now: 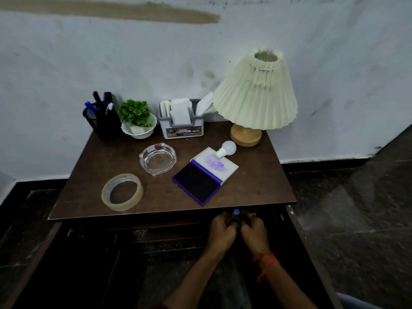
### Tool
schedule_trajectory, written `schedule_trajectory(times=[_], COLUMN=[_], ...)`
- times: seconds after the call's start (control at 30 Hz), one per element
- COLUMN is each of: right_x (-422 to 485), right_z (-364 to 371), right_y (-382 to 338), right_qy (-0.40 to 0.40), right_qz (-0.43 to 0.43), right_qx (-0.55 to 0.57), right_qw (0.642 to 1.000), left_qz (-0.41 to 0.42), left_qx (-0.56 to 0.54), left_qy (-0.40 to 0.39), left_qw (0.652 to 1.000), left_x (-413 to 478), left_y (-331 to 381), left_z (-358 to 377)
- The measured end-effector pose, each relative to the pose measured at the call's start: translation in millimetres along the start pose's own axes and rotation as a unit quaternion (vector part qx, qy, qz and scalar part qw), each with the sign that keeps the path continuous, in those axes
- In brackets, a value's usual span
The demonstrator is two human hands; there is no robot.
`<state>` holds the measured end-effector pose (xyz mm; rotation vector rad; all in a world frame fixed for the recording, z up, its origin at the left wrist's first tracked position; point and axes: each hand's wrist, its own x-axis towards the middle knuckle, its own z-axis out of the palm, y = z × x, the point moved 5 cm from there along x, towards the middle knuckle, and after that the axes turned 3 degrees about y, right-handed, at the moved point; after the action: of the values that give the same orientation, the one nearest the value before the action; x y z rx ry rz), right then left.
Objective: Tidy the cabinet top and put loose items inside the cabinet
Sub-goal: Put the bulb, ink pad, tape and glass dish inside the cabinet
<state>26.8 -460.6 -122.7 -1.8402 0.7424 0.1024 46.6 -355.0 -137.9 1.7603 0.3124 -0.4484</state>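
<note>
Just below the worktop (111, 157) edge, left hand (221, 231) and right hand (254, 230) meet, fingers curled round a small blue-capped thing (235, 212). Tape roll (120, 206), ashtray (157, 158), ink pad (197, 184) and bulb (229, 147) lie on top, so most of the tidying remains, I'd say.

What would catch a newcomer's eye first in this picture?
The cream pleated lamp at the back right of the cabinet top stands out most. Next, the open purple ink pad near the front, with a white bulb resting on its lid. Below the front edge, the left hand and right hand hold a blue-capped item.
</note>
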Motion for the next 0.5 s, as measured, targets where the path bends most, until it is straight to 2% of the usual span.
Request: schedule_trajectory(times=[0.1,0.27,0.5], right_x=[20,43,62], right_z=[-3,-4,8], right_y=[7,16,29], right_qy=[0.026,0.041,0.032], right_qz=[0.017,0.067,0.062], right_qx=[-0.018,-0.022,-0.037], right_qw=[0.999,0.997,0.997], left_qz=[-0.029,-0.088,-0.13], left_qx=[0.036,0.015,0.013], left_qy=[0.003,-0.011,-0.003], left_qw=[0.999,0.996,0.991], left_x=[16,35,59], left_y=[2,-2,-29], left_z=[10,28,39])
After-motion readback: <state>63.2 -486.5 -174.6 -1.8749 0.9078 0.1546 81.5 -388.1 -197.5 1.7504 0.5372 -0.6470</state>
